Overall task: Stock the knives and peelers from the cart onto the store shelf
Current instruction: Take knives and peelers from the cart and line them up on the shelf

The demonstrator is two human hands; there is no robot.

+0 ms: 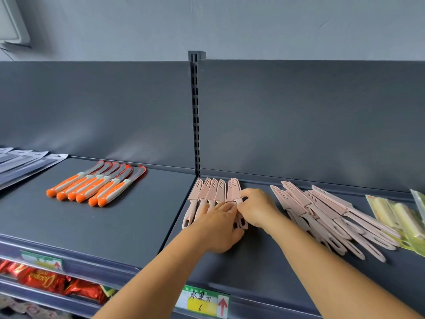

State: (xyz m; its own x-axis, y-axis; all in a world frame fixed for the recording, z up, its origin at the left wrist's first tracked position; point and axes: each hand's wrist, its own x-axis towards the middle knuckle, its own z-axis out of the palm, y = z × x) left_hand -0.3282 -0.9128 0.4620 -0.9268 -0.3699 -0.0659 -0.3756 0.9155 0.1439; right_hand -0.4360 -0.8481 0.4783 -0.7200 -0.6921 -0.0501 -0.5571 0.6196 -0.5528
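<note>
Pink sheathed knives (pixel 212 192) lie in a row on the shelf (pixel 128 222), long axes running front to back, handles toward the person. Right hand (pixel 257 209) pinches the rightmost knife (pixel 236 192); left hand (pixel 218 226) rests flat on neighbouring handles. Loose pink pile (pixel 326 215) lies right; orange knives (pixel 96 185) left, well apart.

Two bare forearms enter from the 6 o'clock edge and taper toward 12 o'clock, each ending in a bare hand. Neither arm shows a sleeve, cuff, watch, bracelet or glove. The left hand (pixel 219 223) and the right hand (pixel 258 207) carry no rings that can be made out. The fingernails look short and plain, though they are too small to judge.
</note>
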